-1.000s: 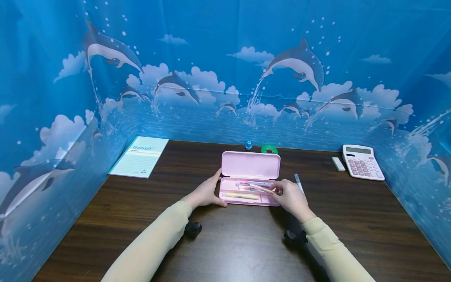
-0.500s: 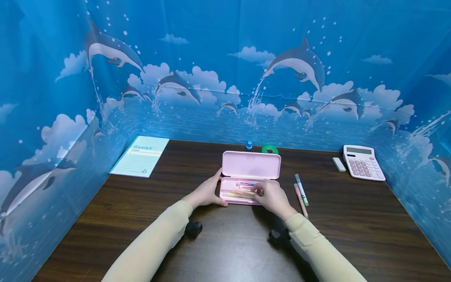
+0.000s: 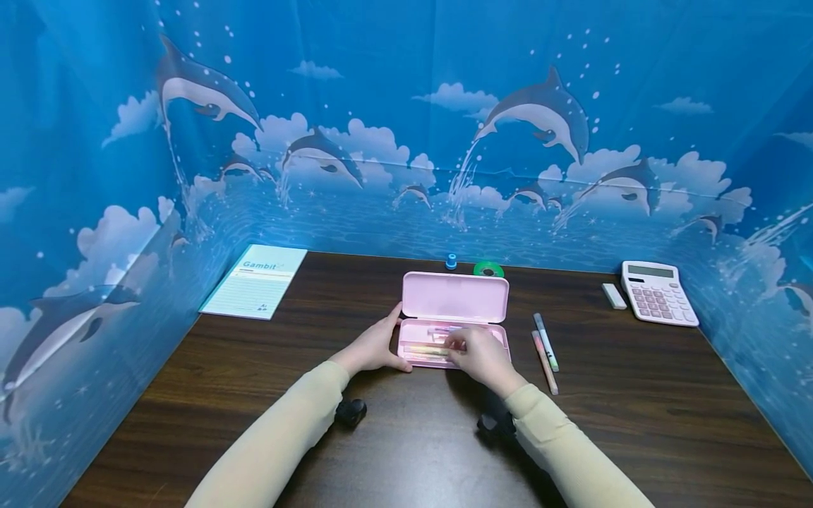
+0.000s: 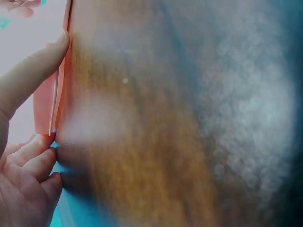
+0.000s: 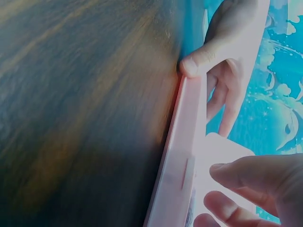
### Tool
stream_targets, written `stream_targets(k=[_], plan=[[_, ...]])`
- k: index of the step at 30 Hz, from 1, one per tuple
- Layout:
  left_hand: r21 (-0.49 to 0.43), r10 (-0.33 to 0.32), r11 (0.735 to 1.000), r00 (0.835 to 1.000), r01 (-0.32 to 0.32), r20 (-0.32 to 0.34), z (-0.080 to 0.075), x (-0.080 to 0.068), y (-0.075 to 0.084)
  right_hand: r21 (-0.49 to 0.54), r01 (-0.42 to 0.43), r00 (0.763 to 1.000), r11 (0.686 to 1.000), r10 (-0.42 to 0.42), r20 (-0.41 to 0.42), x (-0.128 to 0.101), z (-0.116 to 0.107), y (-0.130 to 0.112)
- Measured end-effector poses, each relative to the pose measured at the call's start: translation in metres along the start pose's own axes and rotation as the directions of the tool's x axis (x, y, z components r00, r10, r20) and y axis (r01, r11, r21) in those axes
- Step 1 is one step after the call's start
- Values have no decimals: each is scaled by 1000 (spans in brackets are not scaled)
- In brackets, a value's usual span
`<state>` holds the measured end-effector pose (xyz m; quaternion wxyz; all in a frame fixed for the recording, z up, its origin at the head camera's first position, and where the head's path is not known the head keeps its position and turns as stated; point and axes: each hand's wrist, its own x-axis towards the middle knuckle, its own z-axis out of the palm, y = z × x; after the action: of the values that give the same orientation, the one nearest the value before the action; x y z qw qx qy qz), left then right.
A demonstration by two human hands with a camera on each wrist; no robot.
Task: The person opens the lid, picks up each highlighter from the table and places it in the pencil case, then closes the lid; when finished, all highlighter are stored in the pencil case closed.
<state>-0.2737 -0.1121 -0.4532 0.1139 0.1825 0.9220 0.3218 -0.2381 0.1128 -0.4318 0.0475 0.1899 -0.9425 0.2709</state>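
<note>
The right hand [image 3: 483, 356] has come back into the open pink plastic pencil case [image 3: 454, 321] at mid-table, fingers curled over the pens inside; whether it pinches one I cannot tell. A second slim pen [image 3: 545, 362] now lies beside the case, so the emptying seems underway. The left hand [image 3: 375, 347], fingers relaxed, steadies the case's left end.

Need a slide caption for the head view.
Left hand steadies open pink pencil case; right hand reaches among its pens.
</note>
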Motion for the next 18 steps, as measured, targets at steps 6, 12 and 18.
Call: stream_targets(k=[6,12,18], plan=[[0,-8,1000,1000,8,0,1,0,0,-5,-30,999,1000,30,-42,-4,-5,6],[1,-9,1000,1000,9,-2,1,0,0,1,-72,995,997,72,-69,-8,-14,16],[14,-7,1000,1000,7,-4,0,0,1,2,-61,991,998,61,-116,-16,-24,31]])
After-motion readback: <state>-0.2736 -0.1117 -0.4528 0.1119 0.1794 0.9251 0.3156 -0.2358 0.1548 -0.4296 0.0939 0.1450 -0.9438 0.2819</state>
